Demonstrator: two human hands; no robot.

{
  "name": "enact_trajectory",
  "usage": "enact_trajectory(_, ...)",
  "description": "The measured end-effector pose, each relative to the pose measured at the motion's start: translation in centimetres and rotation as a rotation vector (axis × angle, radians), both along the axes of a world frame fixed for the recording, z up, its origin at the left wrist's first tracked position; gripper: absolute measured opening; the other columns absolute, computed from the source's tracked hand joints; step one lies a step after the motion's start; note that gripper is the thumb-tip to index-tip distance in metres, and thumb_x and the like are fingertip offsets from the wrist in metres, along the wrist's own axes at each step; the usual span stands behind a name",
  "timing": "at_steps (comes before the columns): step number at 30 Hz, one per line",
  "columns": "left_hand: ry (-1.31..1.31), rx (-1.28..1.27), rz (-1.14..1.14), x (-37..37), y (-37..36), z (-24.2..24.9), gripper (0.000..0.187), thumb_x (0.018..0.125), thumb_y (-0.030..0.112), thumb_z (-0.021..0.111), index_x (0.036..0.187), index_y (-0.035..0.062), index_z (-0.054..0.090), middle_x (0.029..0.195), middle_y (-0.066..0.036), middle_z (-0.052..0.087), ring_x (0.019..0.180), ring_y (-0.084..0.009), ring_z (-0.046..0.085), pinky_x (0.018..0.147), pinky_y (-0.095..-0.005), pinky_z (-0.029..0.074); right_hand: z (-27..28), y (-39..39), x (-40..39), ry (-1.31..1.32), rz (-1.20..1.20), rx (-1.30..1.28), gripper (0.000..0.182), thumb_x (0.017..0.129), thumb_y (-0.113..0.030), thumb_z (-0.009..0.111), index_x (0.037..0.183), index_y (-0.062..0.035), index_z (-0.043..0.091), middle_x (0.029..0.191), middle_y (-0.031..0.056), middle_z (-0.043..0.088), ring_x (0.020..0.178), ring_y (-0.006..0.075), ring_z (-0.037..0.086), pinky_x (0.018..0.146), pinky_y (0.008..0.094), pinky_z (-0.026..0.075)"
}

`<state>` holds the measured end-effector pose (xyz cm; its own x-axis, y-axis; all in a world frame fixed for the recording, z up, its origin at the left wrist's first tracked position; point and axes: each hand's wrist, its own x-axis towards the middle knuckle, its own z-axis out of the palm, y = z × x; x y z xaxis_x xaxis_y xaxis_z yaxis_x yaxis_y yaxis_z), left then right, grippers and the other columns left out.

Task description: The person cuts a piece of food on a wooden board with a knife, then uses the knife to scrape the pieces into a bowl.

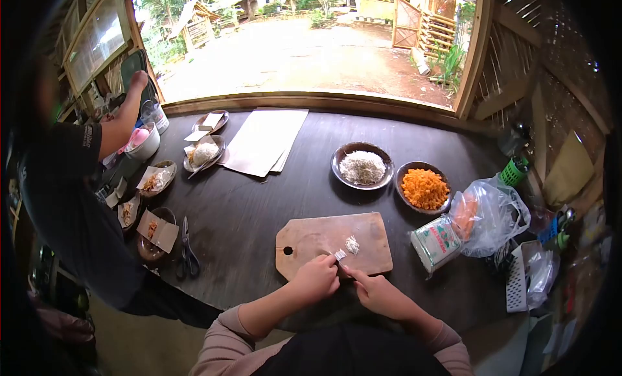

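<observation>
On the wooden cutting board [304,236] lies a small heap of white shreds [352,245]. My left hand [316,277] is closed over the near edge of the board, its fingertips pressing a small bundle of white strips [340,254]. Close beside it, my right hand [372,290] is closed round what looks like a knife, its index finger stretched along the top. Most of the knife is hidden by my hands. Beyond the board stand a bowl of white shreds [361,168] and a bowl of diced orange pieces [424,188].
Right of the board are a printed white packet [435,244] and a clear plastic bag [495,220]. Scissors [187,249], paper sheets [262,139] and plates with food, including a rice plate [205,154], lie leftward. Another person [78,201] stands at the left.
</observation>
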<state>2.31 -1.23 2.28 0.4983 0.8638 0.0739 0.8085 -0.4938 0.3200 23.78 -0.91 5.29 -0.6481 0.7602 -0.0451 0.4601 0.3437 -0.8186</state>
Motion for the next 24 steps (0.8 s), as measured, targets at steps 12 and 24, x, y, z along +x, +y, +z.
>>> enact_trajectory(12, -0.002, 0.073, -0.015, 0.0, 0.0, 0.3, 0.021, 0.082, 0.019, 0.06, 0.081, -0.0007, 0.068, 0.096, -0.013, 0.061, 0.097, -0.0275, 0.059, 0.086, -0.0369, 0.051, 0.6, -0.3, -0.2, -0.009, 0.001, 0.042, 0.045, 0.09, -0.003, 0.053, 0.135, -0.003, 0.05, 0.082, 0.0263, 0.064, 0.074, 0.042, 0.065, 0.067, 0.0465, 0.052)
enact_trajectory(24, 0.034, -0.008, -0.025, 0.1, -0.1, 0.9, 0.022, 0.085, 0.02, 0.06, 0.089, -0.0014, 0.066, 0.098, -0.014, 0.061, 0.103, -0.0298, 0.059, 0.091, -0.0381, 0.049, -0.8, -0.2, -0.7, 0.023, -0.017, 0.127, 0.044, 0.091, -0.001, 0.052, 0.135, -0.0042, 0.051, 0.085, 0.0282, 0.065, 0.079, 0.0425, 0.066, 0.072, 0.0445, 0.053)
